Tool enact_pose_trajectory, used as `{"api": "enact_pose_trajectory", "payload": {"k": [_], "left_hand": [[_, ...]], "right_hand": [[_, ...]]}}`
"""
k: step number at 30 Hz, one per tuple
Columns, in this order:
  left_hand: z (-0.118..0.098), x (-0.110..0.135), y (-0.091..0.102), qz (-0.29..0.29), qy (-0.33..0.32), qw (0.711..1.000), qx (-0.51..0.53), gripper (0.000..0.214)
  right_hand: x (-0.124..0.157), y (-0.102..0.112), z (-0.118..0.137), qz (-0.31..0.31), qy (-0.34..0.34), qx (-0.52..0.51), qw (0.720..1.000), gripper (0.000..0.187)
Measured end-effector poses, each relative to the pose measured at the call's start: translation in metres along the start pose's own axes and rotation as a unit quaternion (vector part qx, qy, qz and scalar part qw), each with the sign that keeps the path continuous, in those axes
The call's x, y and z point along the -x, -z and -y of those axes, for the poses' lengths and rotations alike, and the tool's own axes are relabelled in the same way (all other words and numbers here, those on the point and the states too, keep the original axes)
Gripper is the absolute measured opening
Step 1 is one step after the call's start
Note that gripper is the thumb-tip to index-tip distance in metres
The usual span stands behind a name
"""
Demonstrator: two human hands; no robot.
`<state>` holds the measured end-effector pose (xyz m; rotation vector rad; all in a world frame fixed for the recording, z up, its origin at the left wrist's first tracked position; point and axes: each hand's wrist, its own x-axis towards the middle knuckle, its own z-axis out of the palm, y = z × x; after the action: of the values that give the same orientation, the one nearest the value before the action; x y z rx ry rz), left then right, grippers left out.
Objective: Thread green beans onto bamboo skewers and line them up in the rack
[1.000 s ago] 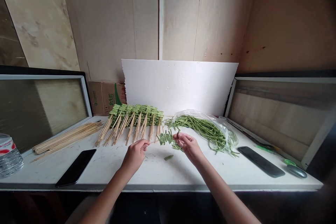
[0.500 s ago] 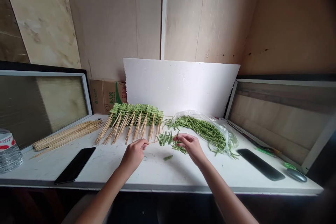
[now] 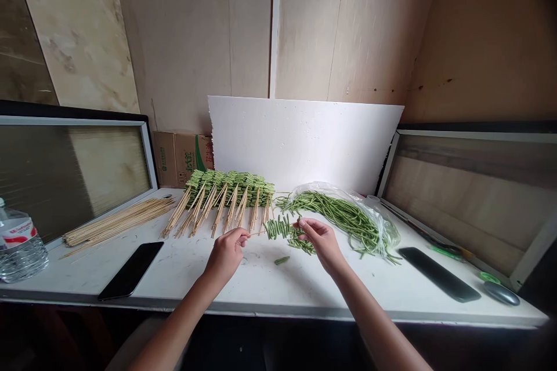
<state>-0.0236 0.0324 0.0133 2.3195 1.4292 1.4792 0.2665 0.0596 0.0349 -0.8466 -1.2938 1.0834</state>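
Note:
My left hand (image 3: 229, 248) is closed on the bare end of a thin bamboo skewer (image 3: 257, 233). Cut green bean pieces (image 3: 277, 228) sit crosswise in a row along that skewer. At its other end, my right hand (image 3: 319, 237) pinches a green bean piece (image 3: 299, 222) against or near the tip; the fingers partly hide the contact. Beneath the right hand lies a small heap of cut bean pieces (image 3: 303, 245). A few loose pieces (image 3: 282, 260) rest on the white table in front of the skewer.
Finished bean skewers (image 3: 230, 185) are stacked behind my left hand. Bare skewers (image 3: 117, 221) lie at left, near a black phone (image 3: 130, 269) and a water bottle (image 3: 20, 243). Long beans (image 3: 337, 211) spill from a plastic bag at right, beside a dark flat object (image 3: 439, 274).
The view has shifted slightly, so everything appears a little farther right. Both hands keep their grips on the skewer and the bean piece, with little other visible movement.

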Motion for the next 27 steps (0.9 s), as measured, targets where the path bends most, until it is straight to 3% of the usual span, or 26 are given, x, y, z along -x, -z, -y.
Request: {"api": "enact_pose_trajectory", "payload": {"k": [12, 21, 27], "left_hand": [[-0.007, 0.003, -0.005, -0.041, -0.093, 0.995, -0.014, 0.055], [-0.009, 0.003, -0.004, -0.05, -0.098, 0.993, -0.033, 0.055], [-0.011, 0.003, -0.002, -0.052, -0.095, 0.993, -0.042, 0.053]], "right_hand": [[0.002, -0.004, 0.008, -0.048, -0.002, -0.007, 0.999, 0.035], [0.006, -0.009, 0.012, -0.054, 0.014, 0.014, 0.998, 0.035], [0.007, -0.012, 0.0, -0.064, 0.021, -0.005, 0.998, 0.034]]}}
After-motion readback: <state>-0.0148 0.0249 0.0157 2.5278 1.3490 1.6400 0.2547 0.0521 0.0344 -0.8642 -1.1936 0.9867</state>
